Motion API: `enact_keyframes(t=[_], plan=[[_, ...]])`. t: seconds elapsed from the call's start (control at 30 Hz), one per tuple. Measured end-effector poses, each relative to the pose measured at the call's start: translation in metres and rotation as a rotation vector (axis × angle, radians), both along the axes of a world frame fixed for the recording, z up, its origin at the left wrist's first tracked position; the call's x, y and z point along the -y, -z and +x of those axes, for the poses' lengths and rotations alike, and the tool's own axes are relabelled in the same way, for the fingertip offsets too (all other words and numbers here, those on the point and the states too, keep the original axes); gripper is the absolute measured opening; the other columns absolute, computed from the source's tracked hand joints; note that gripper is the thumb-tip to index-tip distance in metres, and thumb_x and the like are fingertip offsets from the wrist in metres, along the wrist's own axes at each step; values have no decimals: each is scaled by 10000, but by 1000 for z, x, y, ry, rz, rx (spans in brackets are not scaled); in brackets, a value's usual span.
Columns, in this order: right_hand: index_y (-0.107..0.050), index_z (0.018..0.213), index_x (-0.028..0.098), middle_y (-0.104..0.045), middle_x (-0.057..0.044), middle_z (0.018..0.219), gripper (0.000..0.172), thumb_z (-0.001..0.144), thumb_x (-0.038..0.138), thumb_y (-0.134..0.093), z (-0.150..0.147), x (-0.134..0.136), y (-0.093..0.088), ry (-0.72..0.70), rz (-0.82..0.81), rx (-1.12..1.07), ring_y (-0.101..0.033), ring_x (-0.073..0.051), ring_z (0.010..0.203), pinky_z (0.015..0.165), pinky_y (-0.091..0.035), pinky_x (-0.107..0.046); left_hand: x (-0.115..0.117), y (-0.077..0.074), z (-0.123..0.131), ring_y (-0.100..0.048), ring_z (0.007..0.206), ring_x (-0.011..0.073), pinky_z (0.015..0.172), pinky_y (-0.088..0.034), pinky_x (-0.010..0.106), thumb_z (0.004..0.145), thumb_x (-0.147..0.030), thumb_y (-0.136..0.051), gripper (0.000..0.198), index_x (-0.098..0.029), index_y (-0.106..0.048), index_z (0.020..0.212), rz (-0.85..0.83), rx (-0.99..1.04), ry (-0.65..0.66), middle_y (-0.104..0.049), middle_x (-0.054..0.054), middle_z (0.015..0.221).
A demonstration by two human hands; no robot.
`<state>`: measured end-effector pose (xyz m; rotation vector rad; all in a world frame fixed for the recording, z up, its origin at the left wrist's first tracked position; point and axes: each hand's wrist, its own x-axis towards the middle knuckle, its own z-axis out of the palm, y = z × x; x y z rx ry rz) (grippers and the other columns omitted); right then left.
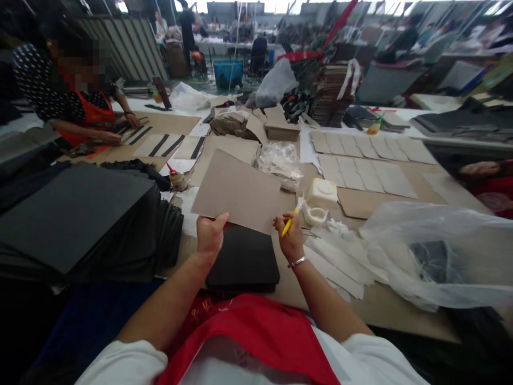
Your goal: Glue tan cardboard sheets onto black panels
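My left hand [211, 235] grips the near left corner of a flat grey-brown board [236, 190], thumb on top. The board is tilted above the table. In my right hand [290, 235] is a yellow-handled brush [289, 223], its pale end pointing up toward a cut-open white plastic container [320, 193]. The right fingertips are close to the board's right corner; whether they touch it I cannot tell. Below the board, in front of me, lies a neat stack of black sheets [244, 262], partly hidden by it.
Large dark sheets [76, 214] are piled at the left. A small glue bottle [177, 179] with a red tip stands near them. Pale strips [336, 262] and a clear plastic bag [441, 251] lie right. A co-worker [80, 101] handles pieces at the far left.
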<state>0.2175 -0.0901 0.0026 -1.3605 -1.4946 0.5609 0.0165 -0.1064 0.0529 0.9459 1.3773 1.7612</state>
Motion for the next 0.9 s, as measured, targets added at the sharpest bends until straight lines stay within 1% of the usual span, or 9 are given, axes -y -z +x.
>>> enact_keyframes(t=[0.1, 0.2, 0.3, 0.4, 0.5, 0.57, 0.63, 0.73, 0.9], plan=[[-396, 960, 222, -559, 40, 686, 267, 802, 357, -563, 8, 12, 11, -6, -72, -95, -570, -126, 613, 640, -491, -297, 34, 32, 15, -628, 786, 165, 829, -487, 320, 595, -268, -700, 394, -146, -624, 963, -93, 167, 47, -673, 27, 822], [-387, 962, 232, -531, 60, 666, 282, 788, 356, -572, 20, 30, 27, -57, -168, -146, -539, -112, 578, 599, -478, -275, 60, 59, 15, -621, 844, 172, 884, -454, 323, 610, -305, -723, 403, -143, -621, 965, -190, 224, 90, -666, 38, 839], [-403, 973, 224, -543, 45, 688, 275, 800, 368, -560, 31, 49, 44, -81, -213, -37, -544, -119, 595, 616, -474, -285, 80, 81, -4, -606, 841, 165, 833, -458, 298, 714, -424, -640, 355, -158, -604, 947, -271, 201, 97, -649, 34, 828], [-429, 949, 212, -576, 11, 720, 258, 808, 390, -552, 39, 60, 59, -105, -237, 131, -567, -140, 623, 632, -479, -303, 92, 98, -31, -562, 710, 137, 684, -442, 240, 785, -498, -526, 338, -168, -593, 812, -408, 11, 110, -599, 1, 712], [-450, 931, 207, -607, -19, 744, 253, 819, 419, -529, 42, 60, 70, -143, -245, 242, -595, -161, 644, 622, -485, -310, 97, 108, -54, -481, 597, 118, 555, -358, 213, 802, -506, -478, 377, -162, -576, 684, -574, -323, 189, -509, -27, 587], [-461, 932, 204, -619, -33, 759, 268, 825, 445, -512, 41, 56, 74, -158, -236, 289, -608, -171, 657, 623, -488, -315, 97, 112, -64, -447, 567, 109, 528, -309, 212, 811, -505, -454, 402, -161, -561, 632, -641, -518, 252, -466, -36, 550], [-470, 920, 203, -623, -43, 762, 287, 828, 473, -500, 37, 50, 77, -162, -228, 328, -613, -179, 665, 628, -489, -321, 93, 115, -69, -432, 556, 102, 525, -280, 216, 816, -500, -441, 422, -161, -533, 582, -676, -650, 288, -439, -41, 534], [-476, 894, 204, -622, -54, 763, 317, 830, 514, -481, 31, 42, 79, -161, -230, 357, -609, -188, 671, 626, -487, -332, 85, 122, -74, -420, 540, 99, 527, -258, 225, 819, -487, -429, 429, -162, -509, 550, -718, -717, 315, -424, -43, 518], [-477, 880, 205, -611, -61, 764, 323, 833, 525, -471, 28, 35, 86, -183, -261, 390, -591, -189, 653, 608, -482, -339, 73, 133, -79, -399, 524, 100, 520, -247, 229, 799, -491, -435, 428, -167, -471, 522, -758, -666, 346, -393, -48, 499]])
